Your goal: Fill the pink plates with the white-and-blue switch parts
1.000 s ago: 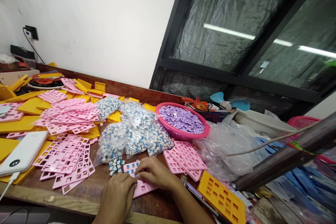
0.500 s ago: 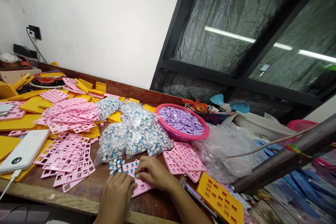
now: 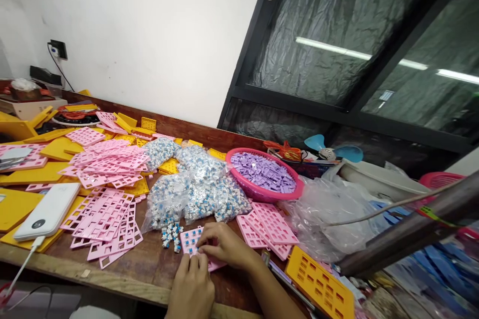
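Observation:
A pink plate with square holes lies on the wooden table in front of me, with several blue-and-white key switches seated in its left part. My left hand is closed at the plate's near edge, fingertips bent together on it. Over the plate's middle, my right hand has its fingers curled into a pinch; whatever sits between the tips is hidden. Just left of the plate is a small heap of loose key switches. It spills from clear plastic bags of switches behind.
Pink plates pile up at left, beside a white power bank with a cable. A pink basket holds purple pieces. Right of my hands lie more pink plates, a yellow plate and a dark slanted pole.
My left hand has moved right along the plate's near edge, uncovering more of the loose switches and the plate's left side. My right hand stays pinched over the plate. The view has shifted slightly.

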A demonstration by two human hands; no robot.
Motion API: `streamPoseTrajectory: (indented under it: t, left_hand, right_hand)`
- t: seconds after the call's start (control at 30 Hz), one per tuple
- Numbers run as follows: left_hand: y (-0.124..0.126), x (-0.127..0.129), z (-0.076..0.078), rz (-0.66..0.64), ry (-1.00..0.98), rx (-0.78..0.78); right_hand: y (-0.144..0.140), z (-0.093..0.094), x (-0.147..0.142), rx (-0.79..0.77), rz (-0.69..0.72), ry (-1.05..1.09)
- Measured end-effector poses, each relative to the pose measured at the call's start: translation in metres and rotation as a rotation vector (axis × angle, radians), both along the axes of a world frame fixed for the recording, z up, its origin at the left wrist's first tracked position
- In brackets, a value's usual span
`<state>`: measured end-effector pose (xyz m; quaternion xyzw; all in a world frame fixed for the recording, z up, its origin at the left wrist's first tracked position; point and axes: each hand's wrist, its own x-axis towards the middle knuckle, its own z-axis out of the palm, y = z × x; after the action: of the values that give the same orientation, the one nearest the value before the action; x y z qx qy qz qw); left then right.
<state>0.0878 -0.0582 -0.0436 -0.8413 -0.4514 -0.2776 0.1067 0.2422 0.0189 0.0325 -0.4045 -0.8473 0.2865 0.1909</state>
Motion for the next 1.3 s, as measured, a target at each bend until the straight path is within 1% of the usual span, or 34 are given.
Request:
streamPoseTrajectory:
  t: [0.03, 0.1, 0.17, 0.23, 0.3, 0.37, 0.47, 0.57, 0.67, 0.8, 0.97, 1.1, 1.2, 1.3]
  left_hand:
    - [0.003, -0.005, 0.005, 0.005, -0.036, -0.039]
    - [0.011, -0.023, 0.020, 0.024, -0.129, -0.164]
    - [0.021, -0.051, 0.037, 0.030, -0.214, -0.320]
    - [0.031, -0.081, 0.051, 0.037, -0.257, -0.415]
    - [0.041, -0.106, 0.058, 0.012, -0.254, -0.491]
    - [0.049, -0.121, 0.056, -0.011, -0.250, -0.558]
    - [0.054, -0.125, 0.048, -0.013, -0.263, -0.605]
    - [0.053, -0.121, 0.046, 0.011, -0.269, -0.607]
    - [0.051, -0.120, 0.047, 0.024, -0.260, -0.618]
    - [0.051, -0.123, 0.046, -0.010, -0.267, -0.637]
    - [0.049, -0.128, 0.045, -0.091, -0.275, -0.667]
    - [0.048, -0.132, 0.043, -0.096, -0.301, -0.690]
    - [0.050, -0.135, 0.038, -0.103, -0.316, -0.710]
    - [0.052, -0.136, 0.038, -0.118, -0.349, -0.706]
  right_hand:
    - [0.000, 0.000, 0.000, -0.011, -0.002, 0.002]
    - [0.001, 0.000, 0.000, -0.027, -0.007, 0.005]
    - [0.001, 0.000, 0.001, -0.041, -0.008, 0.013]
    - [0.001, 0.001, 0.000, -0.044, -0.006, 0.034]
    - [-0.001, 0.002, -0.004, -0.027, -0.021, 0.068]
    - [-0.004, 0.002, -0.012, 0.017, -0.061, 0.124]
    - [-0.010, -0.004, -0.029, 0.133, -0.079, 0.153]
    - [-0.015, -0.015, -0.046, 0.269, -0.036, 0.039]
    - [-0.018, -0.022, -0.056, 0.338, -0.030, -0.065]
    - [-0.023, -0.022, -0.061, 0.375, -0.024, -0.120]
    - [-0.027, -0.025, -0.062, 0.438, 0.039, -0.163]
    - [-0.027, -0.028, -0.062, 0.431, 0.072, -0.137]
    - [-0.023, -0.023, -0.056, 0.393, 0.033, -0.027]
    - [-0.013, -0.010, -0.038, 0.359, -0.089, 0.105]
